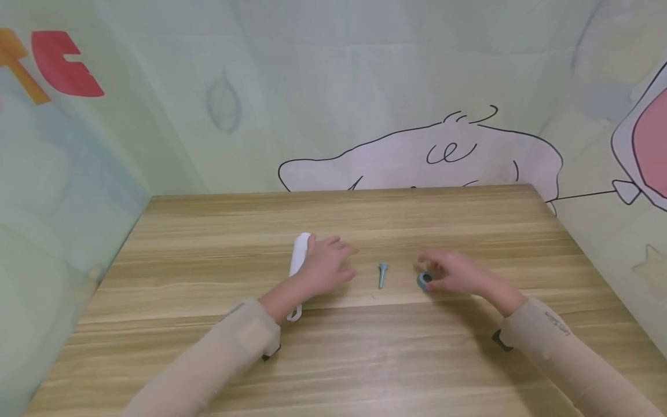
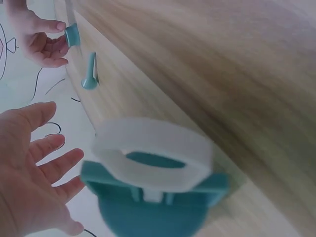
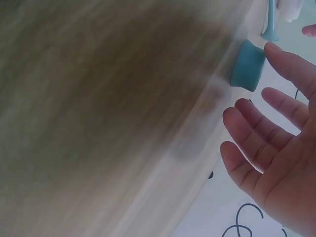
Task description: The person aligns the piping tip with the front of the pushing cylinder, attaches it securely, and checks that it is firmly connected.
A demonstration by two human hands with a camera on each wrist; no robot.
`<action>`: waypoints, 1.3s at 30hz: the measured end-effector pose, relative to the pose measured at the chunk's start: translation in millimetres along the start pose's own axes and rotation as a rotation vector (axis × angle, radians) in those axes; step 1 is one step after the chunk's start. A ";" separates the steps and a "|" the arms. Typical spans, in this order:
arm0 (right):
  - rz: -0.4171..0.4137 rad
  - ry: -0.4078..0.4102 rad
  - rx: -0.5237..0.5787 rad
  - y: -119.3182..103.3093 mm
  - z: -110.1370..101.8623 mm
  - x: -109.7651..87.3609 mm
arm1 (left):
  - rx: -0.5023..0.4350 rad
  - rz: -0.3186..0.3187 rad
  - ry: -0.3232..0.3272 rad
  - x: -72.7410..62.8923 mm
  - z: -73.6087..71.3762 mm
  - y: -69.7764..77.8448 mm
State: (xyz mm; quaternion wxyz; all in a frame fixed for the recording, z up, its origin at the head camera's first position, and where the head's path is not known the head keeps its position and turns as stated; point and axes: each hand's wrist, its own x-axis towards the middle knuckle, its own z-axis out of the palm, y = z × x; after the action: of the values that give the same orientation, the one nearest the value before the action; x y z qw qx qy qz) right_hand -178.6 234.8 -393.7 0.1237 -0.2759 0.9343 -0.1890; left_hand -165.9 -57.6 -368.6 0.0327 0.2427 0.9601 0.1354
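My left hand (image 1: 324, 266) hovers beside a long white object (image 1: 299, 255), fingers spread and nothing in its grasp. Up close in the left wrist view, that object has a white loop (image 2: 106, 145) at its near end and a teal part (image 2: 153, 217) behind it; what it is stays unclear. My right hand (image 1: 458, 274) is at a small teal ring (image 1: 421, 282), its thumb tip right by the edge and the other fingers loosely bent. Between both hands lies a thin teal peg (image 1: 381, 278) with a flared head.
All of this lies on a wood-grain table (image 1: 365, 359). A printed cloth wall (image 1: 333, 87) with cartoon drawings rises along the table's back and sides.
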 end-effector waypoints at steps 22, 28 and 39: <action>-0.020 0.010 -0.059 0.2 7.5 2.3 | 0.060 0.115 -0.265 40.0 0.2 25.3; -0.018 0.019 -0.052 -1.0 6.4 2.2 | 0.111 0.186 -0.320 52.9 8.0 32.1; -0.009 -0.001 -0.045 0.3 6.4 0.8 | 0.180 0.123 -0.328 65.2 14.2 43.4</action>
State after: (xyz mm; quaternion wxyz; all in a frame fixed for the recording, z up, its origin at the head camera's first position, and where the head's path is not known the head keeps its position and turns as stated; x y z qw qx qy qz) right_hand -177.3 232.7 -399.6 0.1169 -0.2829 0.9370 -0.1685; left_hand -201.6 13.5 -370.1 0.1583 0.3217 0.9334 0.0096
